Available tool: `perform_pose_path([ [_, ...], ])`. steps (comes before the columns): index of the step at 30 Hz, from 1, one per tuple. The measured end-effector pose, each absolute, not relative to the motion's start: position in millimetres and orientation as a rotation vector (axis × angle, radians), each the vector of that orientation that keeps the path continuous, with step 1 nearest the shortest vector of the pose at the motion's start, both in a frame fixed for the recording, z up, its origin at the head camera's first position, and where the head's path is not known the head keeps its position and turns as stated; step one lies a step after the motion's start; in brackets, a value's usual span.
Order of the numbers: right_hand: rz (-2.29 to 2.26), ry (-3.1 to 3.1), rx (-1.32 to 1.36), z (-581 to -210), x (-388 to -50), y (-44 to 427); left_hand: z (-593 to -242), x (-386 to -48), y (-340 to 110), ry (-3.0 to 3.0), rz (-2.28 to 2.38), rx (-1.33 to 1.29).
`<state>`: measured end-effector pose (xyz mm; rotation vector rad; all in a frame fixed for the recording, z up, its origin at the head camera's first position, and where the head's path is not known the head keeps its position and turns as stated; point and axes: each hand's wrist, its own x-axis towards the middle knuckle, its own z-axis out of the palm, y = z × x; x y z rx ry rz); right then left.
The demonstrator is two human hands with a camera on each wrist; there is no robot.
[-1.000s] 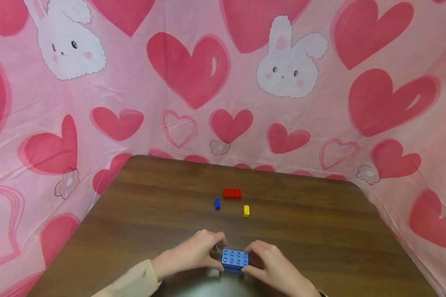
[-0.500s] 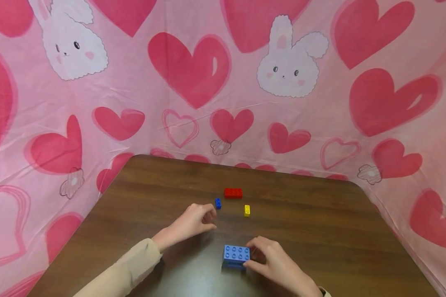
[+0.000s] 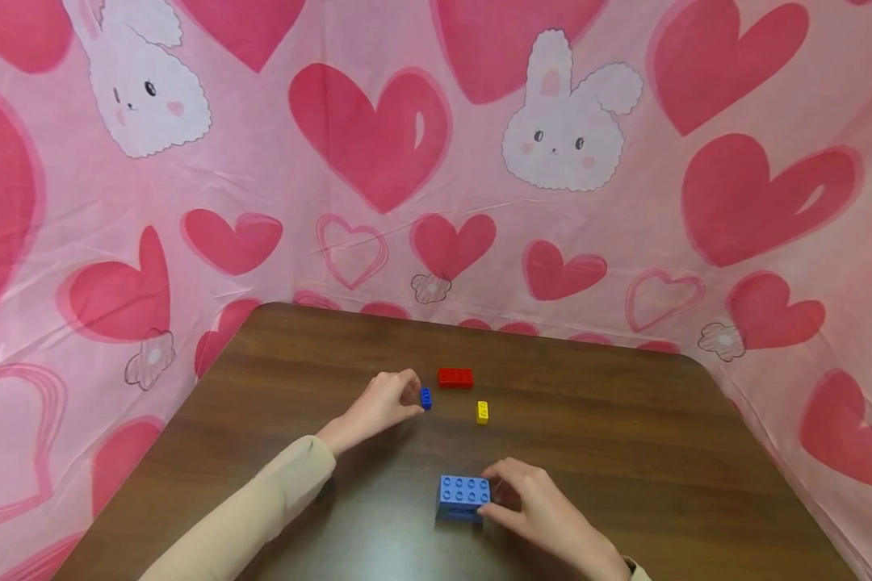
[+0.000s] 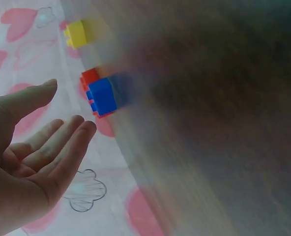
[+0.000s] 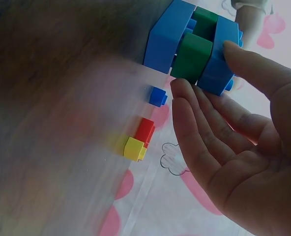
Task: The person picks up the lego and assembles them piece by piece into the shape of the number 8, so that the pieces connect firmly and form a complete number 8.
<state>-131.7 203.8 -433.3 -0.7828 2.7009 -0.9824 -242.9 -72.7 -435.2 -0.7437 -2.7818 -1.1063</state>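
My left hand (image 3: 385, 403) is beside a small blue brick (image 3: 425, 399), its thumb and fingers apart around nothing. In the left wrist view a gap shows between the fingertips and that blue brick (image 4: 102, 97). Near the front of the table stands a brick stack (image 3: 463, 497) with a light blue studded top. The right wrist view shows green bricks (image 5: 191, 56) between the stack's two blue layers. My right hand (image 3: 538, 504) holds the stack at its right side, the thumb (image 5: 248, 64) on the upper blue brick and the fingers on the opposite side.
A red brick (image 3: 455, 378) lies just behind and right of the small blue one. The yellow brick (image 3: 483, 412) sits to the right, nearer the front. All rest on a dark wooden table (image 3: 625, 436), with a pink heart-patterned cloth (image 3: 378, 137) behind it.
My left hand has left the brick stack and moved forward to the small blue brick. The right hand stays at the stack, which has shifted slightly forward in view.
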Motion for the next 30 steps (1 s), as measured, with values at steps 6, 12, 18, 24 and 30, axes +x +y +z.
perform_pose_path([
  [6, -0.977, 2.711, -0.789, -433, -134, 205, -439, -254, -71, -2.832, -1.117, -0.691],
  [12, -0.986, 2.715, -0.788, -433, -134, 205, -439, -261, -68, -2.891, -1.099, -0.651],
  [18, -0.988, 2.716, -0.771, -434, -135, 206, -441, -267, -64, -2.955, -1.077, -0.640],
  [24, -0.986, 2.717, -0.763, -434, -137, 206, -446, -271, -60, -2.935, -1.012, -0.703],
  [30, -1.002, 2.710, -0.776, -435, -137, 207, -449, -271, -58, -2.899, -0.952, -0.766],
])
